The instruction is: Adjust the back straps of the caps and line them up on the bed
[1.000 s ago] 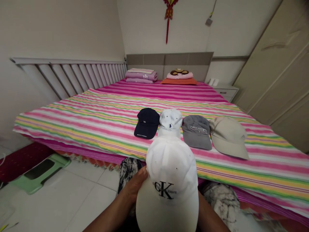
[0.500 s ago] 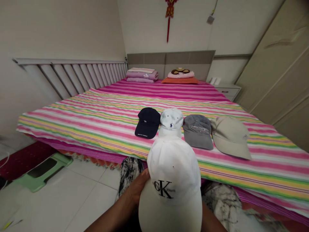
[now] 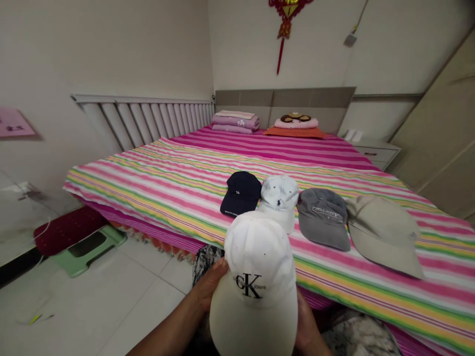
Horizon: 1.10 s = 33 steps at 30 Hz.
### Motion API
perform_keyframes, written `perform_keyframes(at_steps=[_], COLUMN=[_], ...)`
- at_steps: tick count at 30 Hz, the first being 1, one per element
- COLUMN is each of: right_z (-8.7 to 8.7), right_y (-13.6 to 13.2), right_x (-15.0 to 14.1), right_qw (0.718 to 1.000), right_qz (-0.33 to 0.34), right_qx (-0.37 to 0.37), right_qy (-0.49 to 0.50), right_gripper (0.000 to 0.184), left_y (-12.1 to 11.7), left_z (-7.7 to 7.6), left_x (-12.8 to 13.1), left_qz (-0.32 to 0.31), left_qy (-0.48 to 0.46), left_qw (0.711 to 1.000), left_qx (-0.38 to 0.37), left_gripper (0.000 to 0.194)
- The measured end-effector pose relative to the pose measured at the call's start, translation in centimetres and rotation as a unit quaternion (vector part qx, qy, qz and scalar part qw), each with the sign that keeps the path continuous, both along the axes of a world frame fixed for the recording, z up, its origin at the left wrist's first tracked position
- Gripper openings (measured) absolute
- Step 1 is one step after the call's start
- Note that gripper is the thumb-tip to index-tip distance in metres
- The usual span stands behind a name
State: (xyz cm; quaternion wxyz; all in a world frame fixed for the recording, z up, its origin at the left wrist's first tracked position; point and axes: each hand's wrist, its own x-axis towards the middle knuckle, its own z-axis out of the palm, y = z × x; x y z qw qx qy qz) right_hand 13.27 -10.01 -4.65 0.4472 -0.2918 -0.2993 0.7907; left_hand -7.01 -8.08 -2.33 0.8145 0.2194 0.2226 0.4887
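White CK cap point(image 3: 258, 257) is resting between two hands in front of the bed point(image 3: 166, 170), its bill pointing down toward the person. The left hand point(image 3: 213, 284) is clasping the cap's left side, its grip bending around the edge with the thumb showing outside and most of the fingers hiding behind. The right hand point(image 3: 306, 324) is pressing against the opposite side; the cap is covering its fingers, so how far that grip is closing cannot be told.

Ahead, four more caps are lying in a row on the bed, making five in all: one navy cap point(image 3: 243, 192), one pale cap point(image 3: 280, 192), one gray cap point(image 3: 322, 215) and one beige cap point(image 3: 386, 230). The held crown is blocking part of the pale cap's bill from view. Two patterned knees point(image 3: 206, 258) are flanking the cap, standing closest to the arms. The bed's near edge is running just beyond the hands, while its striped cover is stretching away leftward past the navy cap. One green stool point(image 3: 76, 267) is standing on the floor at left.
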Motion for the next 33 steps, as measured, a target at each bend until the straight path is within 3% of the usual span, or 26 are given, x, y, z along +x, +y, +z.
perform_keyframes(at_steps=[2,5,10,16,22,26,33], right_z=[0.0,0.5,1.7,2.5,2.4,1.0,-2.6], right_y=[-0.2,-0.9,-0.9,1.0,2.4,2.9,2.2], right_x=[-0.3,-0.8,-1.7,-2.0,-3.1,-2.9,-1.8], right_qw=[0.999,0.996,0.993,0.994,0.993,0.991,0.991], right_qz=[0.001,0.010,0.088,0.091,0.095,0.089,0.136], right_qx=[-0.013,-0.014,0.006,0.028,0.068,0.098,0.016], right_qy=[0.046,0.093,0.075,0.062,0.034,-0.017,-0.004], right_gripper=[0.053,0.045,0.052,0.050,0.050,0.053,0.035], left_y=[0.0,-0.1,-0.6,-2.8,-4.0,-1.8,5.8], left_z=[-0.5,-0.9,-0.5,-0.7,-1.1,-0.4,2.2], left_x=[-0.6,-1.3,-2.6,-4.3,-5.0,-7.5,-12.4], left_qz=[0.011,0.020,0.023,0.008,0.061,0.109,0.204], left_qy=[0.001,0.005,-0.002,-0.025,0.030,0.069,0.098], left_qw=[1.000,1.000,1.000,0.999,0.998,0.991,0.971], left_qx=[0.000,-0.009,-0.013,0.020,0.017,0.043,0.080], left_gripper=[0.027,0.026,0.022,0.041,0.043,0.042,0.047])
